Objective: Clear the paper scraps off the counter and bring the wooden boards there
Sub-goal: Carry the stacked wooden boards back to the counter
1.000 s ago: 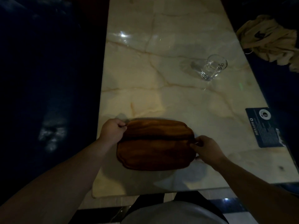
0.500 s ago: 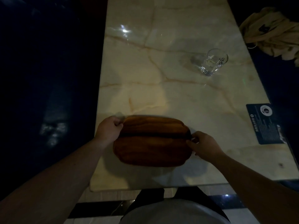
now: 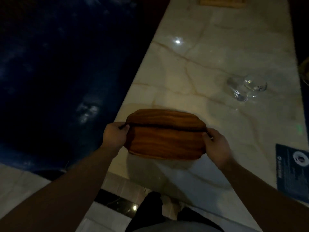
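Both hands grip a stack of wooden boards [image 3: 165, 136] by its short ends: the left hand [image 3: 115, 135] curls around the left end, the right hand [image 3: 215, 144] clamps the right end. The boards sit low over the near left corner of the marble counter [image 3: 192, 72]; whether they touch it cannot be told. Beyond the right-hand grip and well apart stands a clear drinking glass [image 3: 247, 88]. Right of that hand, near the counter's edge, lies a dark printed card [image 3: 292, 169]. Far past the boards, at the counter's top end, a pale wooden item [image 3: 220, 1] is cut off by the frame. Nothing lies between the boards and the glass.
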The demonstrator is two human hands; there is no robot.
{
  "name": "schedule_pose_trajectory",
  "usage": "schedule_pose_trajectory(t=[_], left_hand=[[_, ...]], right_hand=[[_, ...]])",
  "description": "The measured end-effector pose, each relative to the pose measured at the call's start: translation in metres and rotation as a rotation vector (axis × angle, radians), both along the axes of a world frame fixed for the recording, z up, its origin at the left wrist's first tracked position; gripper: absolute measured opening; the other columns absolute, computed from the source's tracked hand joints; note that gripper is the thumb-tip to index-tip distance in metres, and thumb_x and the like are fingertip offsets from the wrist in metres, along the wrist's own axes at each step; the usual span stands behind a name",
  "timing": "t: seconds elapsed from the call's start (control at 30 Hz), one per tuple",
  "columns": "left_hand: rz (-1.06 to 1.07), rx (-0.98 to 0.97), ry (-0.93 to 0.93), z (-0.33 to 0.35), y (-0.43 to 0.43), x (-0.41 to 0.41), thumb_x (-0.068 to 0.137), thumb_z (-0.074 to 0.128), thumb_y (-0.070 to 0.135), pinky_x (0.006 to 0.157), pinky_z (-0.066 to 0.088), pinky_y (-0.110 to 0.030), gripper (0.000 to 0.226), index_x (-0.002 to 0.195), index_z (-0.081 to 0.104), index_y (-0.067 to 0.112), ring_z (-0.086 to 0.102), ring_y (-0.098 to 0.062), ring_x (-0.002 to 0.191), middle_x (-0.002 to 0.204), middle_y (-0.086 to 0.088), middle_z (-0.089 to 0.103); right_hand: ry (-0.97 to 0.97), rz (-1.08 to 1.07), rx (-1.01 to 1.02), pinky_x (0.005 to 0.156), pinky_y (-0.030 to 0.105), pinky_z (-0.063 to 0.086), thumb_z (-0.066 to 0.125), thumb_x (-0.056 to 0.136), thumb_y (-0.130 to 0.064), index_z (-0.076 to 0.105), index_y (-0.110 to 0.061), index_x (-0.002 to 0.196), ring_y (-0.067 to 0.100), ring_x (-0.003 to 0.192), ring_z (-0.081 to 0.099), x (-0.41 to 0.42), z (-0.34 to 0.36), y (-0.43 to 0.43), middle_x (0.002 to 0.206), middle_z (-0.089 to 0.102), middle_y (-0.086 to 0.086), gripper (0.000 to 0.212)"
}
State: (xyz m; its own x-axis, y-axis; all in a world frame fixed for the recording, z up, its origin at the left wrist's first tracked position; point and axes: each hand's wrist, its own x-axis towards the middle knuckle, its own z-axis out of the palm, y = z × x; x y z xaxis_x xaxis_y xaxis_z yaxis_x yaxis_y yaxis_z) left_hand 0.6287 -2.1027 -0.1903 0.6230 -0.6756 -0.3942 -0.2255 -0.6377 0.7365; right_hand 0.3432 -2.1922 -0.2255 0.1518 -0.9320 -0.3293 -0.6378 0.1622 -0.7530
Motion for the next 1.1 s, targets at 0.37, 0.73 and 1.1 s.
schedule_pose_trajectory(t=[0.37, 0.73, 1.1], left_hand=[[0.609, -0.157, 0.053, 0.065, 0.164, -0.004, 0.091, 0.058, 0.011, 0.076, 0.053, -0.035, 0.016, 0.105, 0.067, 0.013, 0.064, -0.02, 0.081, 0.089, -0.005, 0.068], [1.165, -0.36, -0.054, 0.121, 0.483, -0.045, 0.091, 0.055, 0.004, 0.083, 0.053, -0.04, 0.019, 0.105, 0.068, 0.004, 0.068, -0.025, 0.088, 0.091, -0.01, 0.071], [1.587, -0.384, -0.202, 0.159, 0.81, -0.171, 0.088, 0.055, -0.003, 0.063, 0.051, -0.03, 0.026, 0.082, 0.07, 0.017, 0.066, -0.02, 0.073, 0.08, -0.007, 0.071]], right_hand=[[-0.094, 0.477, -0.138, 0.097, 0.048, 0.048, 0.045, 0.099, -0.027, 0.062, -0.007, 0.124, 0.035, 0.11, 0.06, 0.092, 0.065, 0.008, 0.121, 0.065, 0.018, 0.036], [-0.251, 1.046, -0.147, 0.095, 0.048, 0.049, 0.049, 0.098, -0.028, 0.062, -0.007, 0.124, 0.031, 0.107, 0.061, 0.224, 0.133, 0.26, 0.118, 0.066, 0.014, 0.035], [-0.382, 1.561, -0.045, 0.08, 0.047, 0.053, 0.048, 0.097, -0.031, 0.073, -0.017, 0.093, 0.028, 0.085, 0.066, 0.261, 0.162, 0.624, 0.091, 0.071, 0.012, 0.029]])
